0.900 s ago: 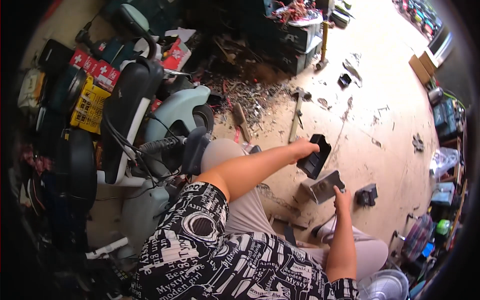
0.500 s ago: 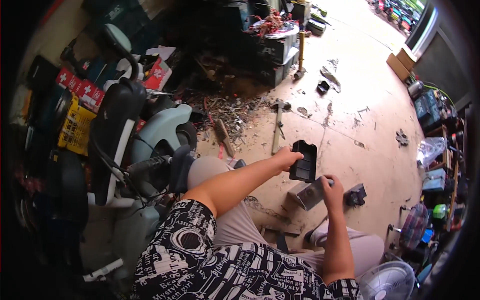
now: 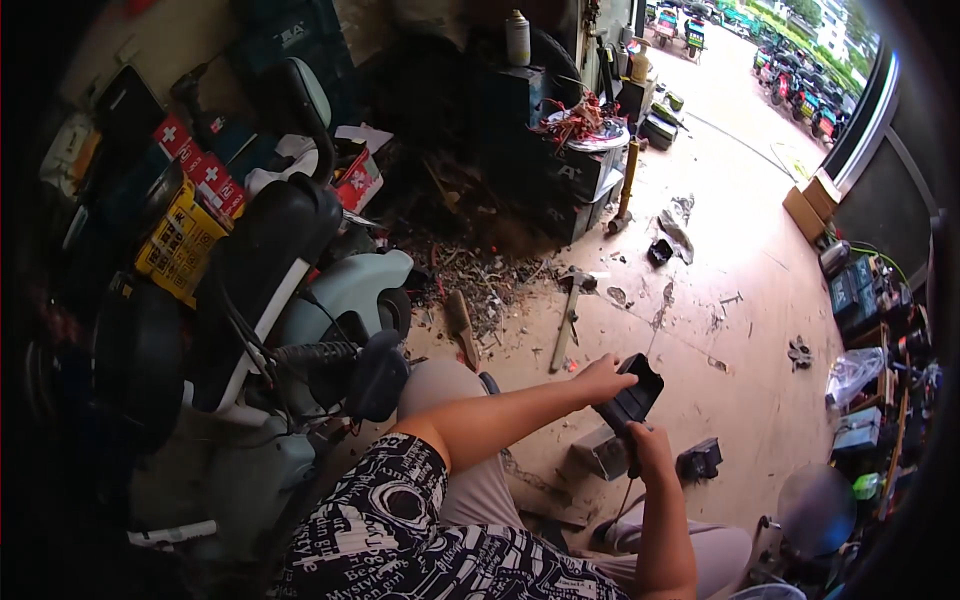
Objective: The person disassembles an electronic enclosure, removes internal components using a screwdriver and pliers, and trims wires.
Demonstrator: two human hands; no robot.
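My left hand (image 3: 604, 380) grips the rim of an open black plastic box (image 3: 634, 393), held tilted above the floor. Closed at the box's lower end, my right hand (image 3: 652, 450) has a dark handle with a thin shaft below it, which looks like a screwdriver (image 3: 633, 464). Whether the fingers of that hand also press on the box, I cannot tell. Just below the hands, a grey rectangular case (image 3: 602, 454) sits on the floor. To its right lies a small black block-shaped part (image 3: 700, 460).
A hammer (image 3: 569, 322) and a brush (image 3: 461, 325) lie ahead, beside scattered debris (image 3: 490, 285). On the left stands a scooter (image 3: 345, 285). Dark batteries (image 3: 575, 178) are stacked at the back, with red wires (image 3: 582, 122) on top. Cluttered shelves (image 3: 880, 400) line the right side.
The view has shifted, bringing in more of the doorway. My right hand has moved from the grey case to the black box's lower end. The black box has tilted over.
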